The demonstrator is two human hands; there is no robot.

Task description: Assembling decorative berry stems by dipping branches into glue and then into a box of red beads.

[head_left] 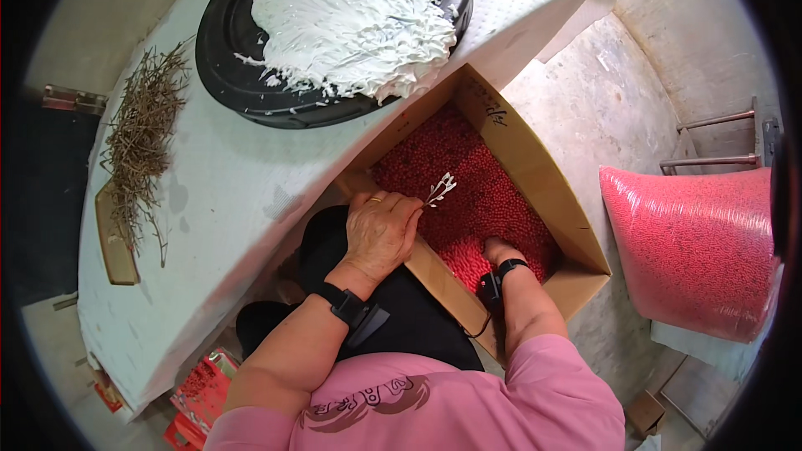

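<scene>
My left hand (381, 230) rests by the near left edge of a cardboard box (528, 169), fingers pinched on a small branched twig (440, 190). The twig's tips are coated white and point over the box. Inside the box lies a deep layer of small red beads (480, 175). My right hand (501, 252) is sunk into the beads at the near right side, so its fingers are hidden. Beyond the box, a thick mass of white paste (355, 21) is heaped on a round black lid or tray (230, 75).
A pile of thin brown twigs (146, 129) lies on the white-covered table (225, 200) at left, partly over a small tan board (115, 238). A large clear bag of red beads (693, 255) stands on the right. Lower left is a red container (200, 388).
</scene>
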